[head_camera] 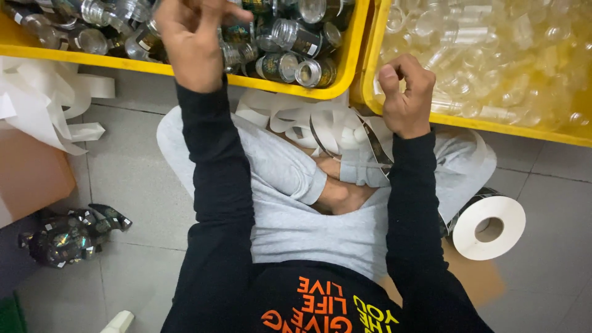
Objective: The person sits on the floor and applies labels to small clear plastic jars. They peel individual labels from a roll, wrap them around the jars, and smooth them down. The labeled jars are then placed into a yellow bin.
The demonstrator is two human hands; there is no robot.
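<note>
My left hand reaches over the left yellow bin, which is full of small bottles with dark shiny labels. Its fingers are curled above the bottles, and what they hold is hidden. My right hand is pinched at the near rim of the right yellow bin, which holds several clear unlabelled bottles. A strip of dark labels on white backing runs from my lap up to that hand. Loops of white backing paper lie over my grey trousers.
A white roll of label tape lies on the tiled floor at my right knee. A heap of white backing paper and a brown cardboard box sit at the left. A crumpled shiny dark bundle lies on the floor at lower left.
</note>
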